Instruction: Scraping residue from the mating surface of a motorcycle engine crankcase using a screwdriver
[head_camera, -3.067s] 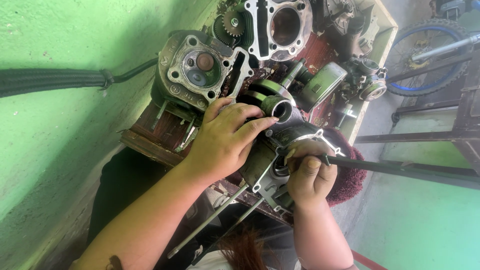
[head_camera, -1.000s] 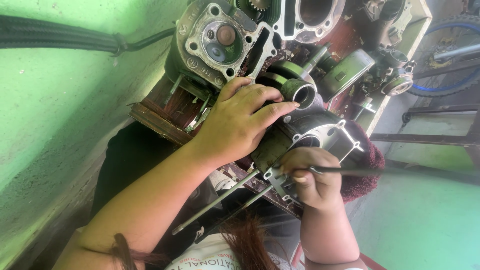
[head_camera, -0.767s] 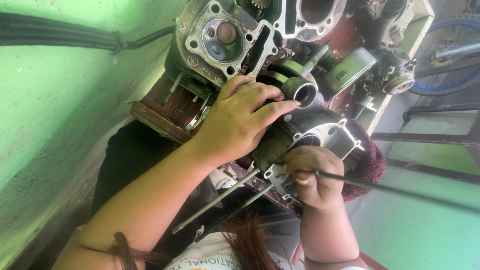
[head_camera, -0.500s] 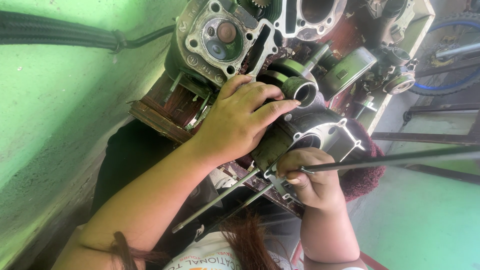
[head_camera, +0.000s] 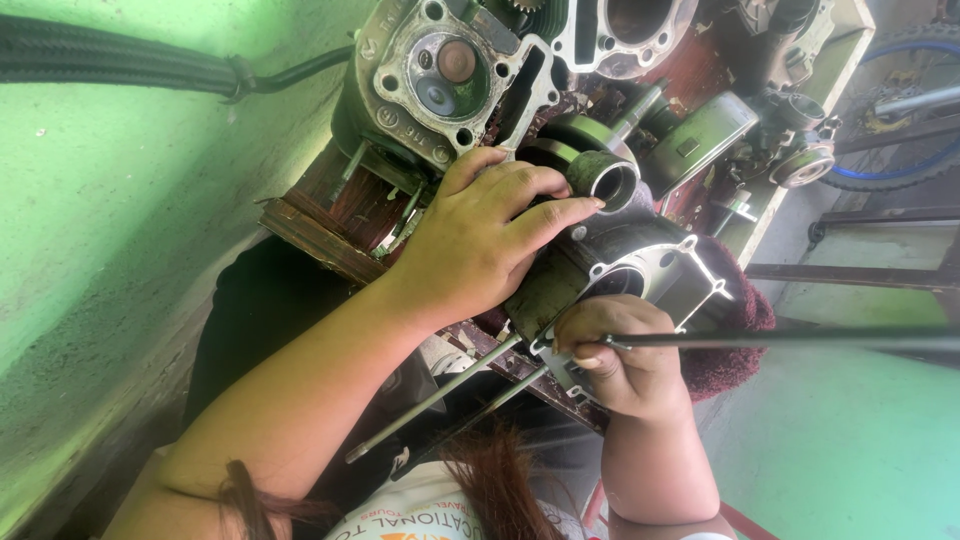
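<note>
**Long rod held level at the engine block**

The right hand (head_camera: 625, 360) is closed around one end of a thin metal rod (head_camera: 790, 340), which runs almost level and points away to the right edge of the view. Just beyond, the left hand (head_camera: 480, 240) lies flat with fingers spread on the dark engine block (head_camera: 640, 255). Two long studs (head_camera: 440, 395) slant down-left from the block. Farther off rests a cylinder head (head_camera: 440, 75) on a wooden tray (head_camera: 320, 225).

Bare forearms — white printed shirt (head_camera: 430, 515)
</note>
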